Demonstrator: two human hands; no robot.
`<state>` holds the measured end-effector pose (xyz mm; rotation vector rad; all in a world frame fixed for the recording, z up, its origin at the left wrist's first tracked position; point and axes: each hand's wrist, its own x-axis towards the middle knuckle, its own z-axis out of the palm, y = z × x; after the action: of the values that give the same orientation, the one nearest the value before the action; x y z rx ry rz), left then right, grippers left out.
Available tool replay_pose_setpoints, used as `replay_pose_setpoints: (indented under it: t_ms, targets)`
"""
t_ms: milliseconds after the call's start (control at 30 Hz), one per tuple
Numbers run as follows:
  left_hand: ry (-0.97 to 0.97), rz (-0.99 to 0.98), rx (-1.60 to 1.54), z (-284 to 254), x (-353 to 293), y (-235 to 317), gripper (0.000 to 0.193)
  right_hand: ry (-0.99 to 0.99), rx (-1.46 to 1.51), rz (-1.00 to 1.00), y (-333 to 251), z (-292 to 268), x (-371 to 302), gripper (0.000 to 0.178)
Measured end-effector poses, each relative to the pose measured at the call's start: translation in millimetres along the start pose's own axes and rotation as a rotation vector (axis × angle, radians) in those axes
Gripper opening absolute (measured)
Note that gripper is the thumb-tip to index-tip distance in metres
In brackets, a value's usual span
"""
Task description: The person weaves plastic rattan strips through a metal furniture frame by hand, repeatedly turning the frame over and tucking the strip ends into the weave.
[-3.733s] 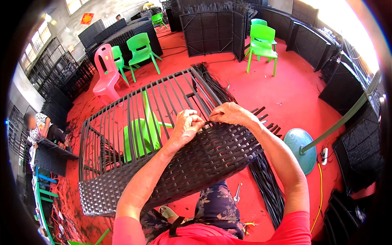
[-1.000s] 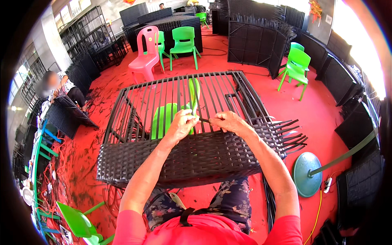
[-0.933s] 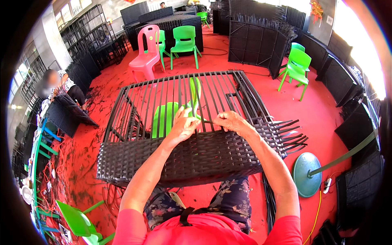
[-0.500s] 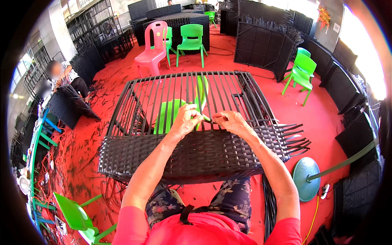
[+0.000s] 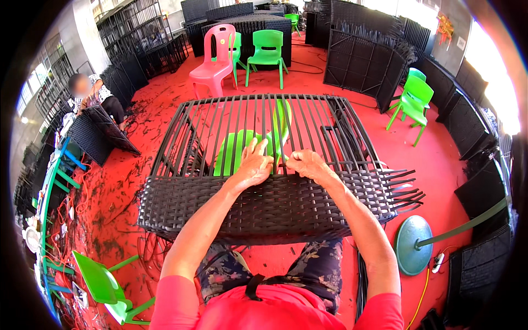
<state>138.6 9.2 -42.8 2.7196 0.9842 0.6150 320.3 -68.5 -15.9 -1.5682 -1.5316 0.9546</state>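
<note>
A black woven panel (image 5: 258,206) on a frame lies in front of me. Its near part is tightly woven, and bare upright strips (image 5: 236,124) run across the far part. My left hand (image 5: 254,165) rests at the edge of the weave, fingers stretched over the uprights. Close to its right, my right hand (image 5: 309,165) is closed at the same edge, fingers curled in. Whatever it grips is hidden by the fingers. Several loose strip ends (image 5: 404,190) stick out from the panel's right side.
Under the frame a green chair (image 5: 234,148) shows through the strips. Another green chair (image 5: 104,283) stands at lower left. A round blue-green base with a pole (image 5: 413,245) is at right. At far left a person (image 5: 91,96) sits beside a dark panel. A pink chair (image 5: 215,60) stands beyond.
My left hand's fingers have stretched out from a pinch and lie on the uprights. My right hand has curled tighter, closer to the weave. The whole view has shifted slightly.
</note>
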Motion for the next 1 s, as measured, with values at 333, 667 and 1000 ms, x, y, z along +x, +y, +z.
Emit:
replay_pose_setpoints:
  t_ms: [333,667,1000]
  targets:
    - [-0.043,-0.240,-0.741,-37.1,-5.1,-7.1,0.019,0.135,-0.190,-0.113,-17.3,9.2,-0.8,0.024]
    - [-0.012,-0.161,-0.207,-44.3,-36.5,-36.8,0.024,-0.124,0.071,-0.033,-30.5,32.9,15.1,0.030]
    - [-0.118,-0.190,-0.386,-41.2,-27.0,-41.5,0.022,-0.024,-0.128,-0.062,-26.3,45.7,24.5,0.025]
